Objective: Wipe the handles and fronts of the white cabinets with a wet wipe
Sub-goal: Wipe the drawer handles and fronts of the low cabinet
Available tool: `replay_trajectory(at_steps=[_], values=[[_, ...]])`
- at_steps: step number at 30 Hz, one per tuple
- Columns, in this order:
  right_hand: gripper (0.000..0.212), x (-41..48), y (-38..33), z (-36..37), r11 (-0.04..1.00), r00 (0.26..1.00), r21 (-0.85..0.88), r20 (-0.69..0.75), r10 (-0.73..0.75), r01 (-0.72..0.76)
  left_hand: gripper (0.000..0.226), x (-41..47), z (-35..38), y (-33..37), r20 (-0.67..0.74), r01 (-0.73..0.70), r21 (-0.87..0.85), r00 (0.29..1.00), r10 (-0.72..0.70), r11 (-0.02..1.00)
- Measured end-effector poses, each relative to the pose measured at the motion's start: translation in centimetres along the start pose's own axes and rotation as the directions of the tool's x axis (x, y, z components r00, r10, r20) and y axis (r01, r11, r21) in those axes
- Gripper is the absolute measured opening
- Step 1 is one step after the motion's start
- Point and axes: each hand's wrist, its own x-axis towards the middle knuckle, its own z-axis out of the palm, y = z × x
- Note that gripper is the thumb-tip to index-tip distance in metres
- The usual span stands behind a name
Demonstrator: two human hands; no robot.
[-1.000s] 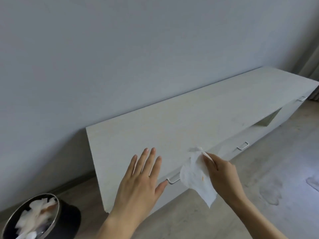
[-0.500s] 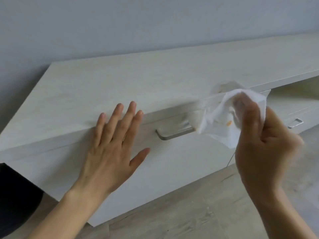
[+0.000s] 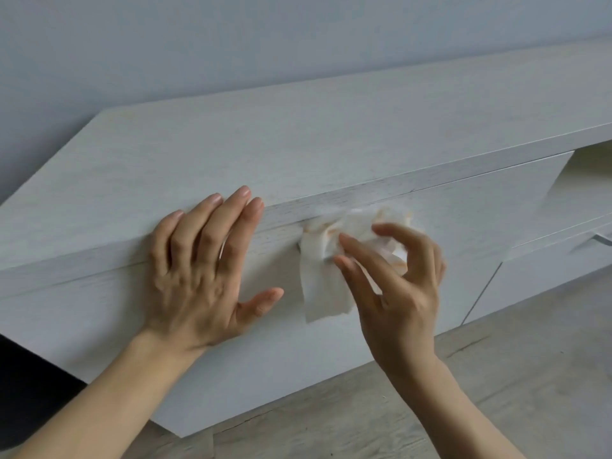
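A long, low white cabinet (image 3: 331, 140) runs along the wall. My left hand (image 3: 205, 266) lies flat on its leftmost door front (image 3: 99, 326), fingers spread over the top edge. My right hand (image 3: 394, 286) pinches a white wet wipe (image 3: 323, 286) with orange-brown smudges and presses it against the door where the handle is. The wipe and my fingers hide that handle. A second metal handle (image 3: 601, 238) shows on a lower front at the far right.
A grey wall (image 3: 231, 44) rises behind the cabinet. Pale wood-look floor (image 3: 496, 376) lies below the fronts. An open compartment (image 3: 589, 170) sits to the right of the door. A dark shape (image 3: 29, 385) fills the lower left.
The view has come closer to the cabinet. My right hand moved the wipe left onto the door handle, which is now covered. My left hand stays flat on the door.
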Motion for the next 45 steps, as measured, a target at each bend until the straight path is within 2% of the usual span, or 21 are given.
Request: replay_trajectory(at_steps=[3,6,10,14,18,23,28,33,38,40,43,45], values=[[0.02,-0.7,0.2,1.9,0.998,0.995,0.056,-0.086,0.047,-0.042,0.076,0.0,0.3,0.0,-0.029,-0.018,0.03,0.999,0.019,0.999],[0.019,-1.0,-0.3,3.2,0.994,0.985,0.109,-0.171,0.009,0.01,0.076,0.1,0.4,0.0,-0.051,-0.027,0.052,0.998,0.03,0.998],[0.019,-1.0,0.4,3.4,0.99,0.976,0.087,-0.199,-0.093,0.112,0.077,0.1,0.6,-0.1,-0.061,-0.027,0.074,0.998,0.031,0.997],[0.022,-0.8,0.7,4.0,0.991,0.963,0.108,-0.263,-0.053,0.084,0.078,0.0,0.8,0.0,-0.081,-0.03,0.085,0.996,0.037,0.996],[0.023,-1.2,-0.9,5.6,0.985,0.959,0.1,-0.262,-0.111,0.142,0.078,0.0,0.8,-0.1,-0.083,-0.042,0.089,0.995,0.05,0.995],[0.024,-1.0,1.0,5.3,0.99,0.93,0.138,-0.365,0.044,0.008,0.08,-0.1,0.9,-0.1,-0.089,-0.036,0.085,0.995,0.044,0.996],[0.024,-2.2,-2.5,7.2,0.991,0.952,0.128,-0.305,-0.006,0.048,0.079,-0.1,0.8,-0.2,-0.091,-0.04,0.079,0.995,0.047,0.996],[0.023,-1.7,-0.3,6.6,0.984,0.899,0.172,-0.421,0.12,-0.05,0.08,0.0,0.8,-0.1,-0.084,-0.034,0.081,0.996,0.041,0.996],[0.031,-2.0,-2.6,7.5,0.992,0.942,0.127,-0.332,0.049,-0.007,0.079,0.0,0.7,-0.1,-0.086,-0.043,0.078,0.995,0.05,0.996],[0.032,-1.7,-0.9,6.9,0.989,0.92,0.142,-0.38,0.093,-0.042,0.08,0.0,0.7,-0.1,-0.078,-0.042,0.069,0.996,0.048,0.997],[0.029,-0.5,2.0,6.0,0.951,0.842,0.274,-0.47,0.263,-0.143,0.081,0.1,0.7,0.0,-0.081,-0.035,0.071,0.996,0.041,0.997],[0.03,-0.2,1.4,6.3,0.951,0.859,0.276,-0.445,0.253,-0.137,0.081,0.1,0.7,0.0,-0.079,-0.033,0.076,0.996,0.039,0.997]])
